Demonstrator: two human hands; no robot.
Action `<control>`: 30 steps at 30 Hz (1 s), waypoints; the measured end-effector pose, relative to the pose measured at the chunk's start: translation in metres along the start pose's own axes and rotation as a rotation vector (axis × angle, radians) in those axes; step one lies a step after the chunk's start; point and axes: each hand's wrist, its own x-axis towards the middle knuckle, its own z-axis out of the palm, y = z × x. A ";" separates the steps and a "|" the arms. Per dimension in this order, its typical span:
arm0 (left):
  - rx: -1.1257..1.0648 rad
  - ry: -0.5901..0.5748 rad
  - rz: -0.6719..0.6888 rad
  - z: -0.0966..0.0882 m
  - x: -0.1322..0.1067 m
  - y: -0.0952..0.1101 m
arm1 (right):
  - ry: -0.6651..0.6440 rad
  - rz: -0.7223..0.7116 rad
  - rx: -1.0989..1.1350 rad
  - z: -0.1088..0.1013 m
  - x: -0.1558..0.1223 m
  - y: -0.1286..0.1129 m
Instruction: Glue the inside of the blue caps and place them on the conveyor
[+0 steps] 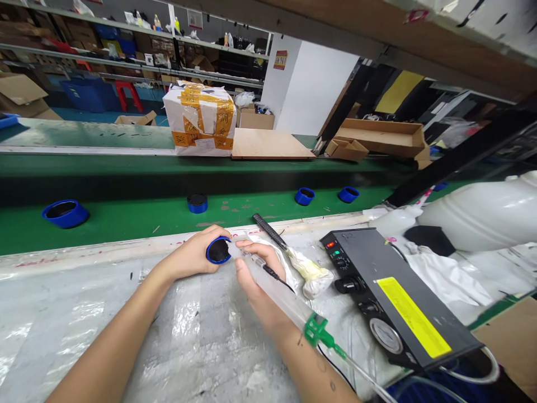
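Left hand: the left hand (199,252) is extended from the lower left, its forearm slanted up and rightward; the wrist is held low over the worktable (84,324).
Left fingers: curled; a blue cup (218,250) is gripped at its left side, with fingers laid along the far edge and the thumb along the near edge.
Blue cup: held above the table's far part, its dark interior turned toward the viewer.
Right hand: the right hand (260,274) is brought in from the lower right, its forearm slanted up and leftward.
Right fingers: closed around a translucent syringe (285,296); the thumb is placed on the near side, the other fingers on the far side.
Syringe: slanted, with its narrow end pointed at the cup's right rim; whether the rim is touched cannot be told. The rear end is capped by a green fitting (315,329), to which a clear tube (364,374) is joined.
Control box: the black control box (403,302) is set to the right of the right hand; a red and a green light are seen lit.
Belt: on the green belt (138,224), other blue pieces (197,204) are spaced well apart.
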 end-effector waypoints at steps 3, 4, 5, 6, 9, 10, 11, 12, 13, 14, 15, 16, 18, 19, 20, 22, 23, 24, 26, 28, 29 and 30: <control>0.002 0.000 0.007 0.000 0.000 0.000 | 0.020 -0.011 -0.015 -0.003 0.001 0.002; 0.004 0.000 0.008 -0.001 0.000 0.001 | 0.021 -0.010 -0.019 -0.003 0.001 0.003; 0.006 0.000 0.008 -0.001 0.000 0.001 | 0.020 -0.007 -0.021 -0.003 0.001 0.003; 0.007 0.000 0.007 -0.001 0.000 0.001 | 0.015 -0.005 -0.023 -0.004 0.001 0.003; 0.006 -0.001 0.001 -0.001 0.000 0.001 | 0.019 -0.003 -0.021 -0.005 0.000 0.004; 0.004 -0.002 -0.001 -0.001 0.000 0.001 | 0.023 -0.001 -0.026 -0.005 0.000 0.003; 0.003 -0.003 -0.002 -0.001 0.000 0.000 | 0.023 0.002 -0.038 -0.006 0.000 0.003; 0.003 -0.003 -0.003 -0.001 0.000 0.000 | 0.019 0.008 -0.057 -0.007 0.000 0.002; 0.005 -0.003 -0.002 -0.001 0.001 0.000 | 0.014 0.016 -0.079 -0.009 0.000 0.001; 0.008 -0.003 -0.003 -0.001 0.001 0.000 | 0.006 0.024 -0.102 -0.010 0.000 0.000; 0.011 -0.003 -0.003 -0.001 0.001 -0.001 | -0.002 0.030 -0.125 -0.011 0.001 -0.002; 0.013 -0.003 -0.004 -0.001 0.001 0.000 | -0.006 0.033 -0.144 -0.012 0.001 -0.003; 0.012 0.000 -0.008 -0.001 0.001 0.000 | -0.002 0.028 -0.168 -0.013 0.001 -0.005; 0.008 0.003 -0.008 -0.001 0.001 0.000 | 0.002 0.022 -0.173 -0.013 0.002 -0.005; 0.004 0.008 -0.008 -0.002 0.001 0.001 | 0.007 0.018 -0.173 -0.013 0.001 -0.004; -0.001 0.014 -0.008 -0.002 0.001 0.001 | 0.014 0.016 -0.165 -0.013 0.001 -0.003; -0.003 0.015 -0.008 -0.002 0.001 0.000 | 0.016 0.018 -0.158 -0.012 0.001 -0.002; -0.003 0.015 -0.009 -0.002 0.001 0.000 | 0.020 0.020 -0.151 -0.012 0.000 0.000; -0.003 0.018 -0.009 -0.001 0.001 -0.001 | 0.029 0.026 -0.145 -0.012 -0.001 0.001; 0.002 0.024 -0.006 -0.001 0.002 -0.001 | 0.032 0.033 -0.159 -0.012 -0.001 0.001; 0.005 0.026 -0.005 -0.001 0.002 -0.001 | 0.030 0.034 -0.169 -0.012 -0.002 0.000; 0.009 0.028 -0.005 0.000 0.002 -0.001 | 0.028 0.034 -0.179 -0.011 -0.002 -0.001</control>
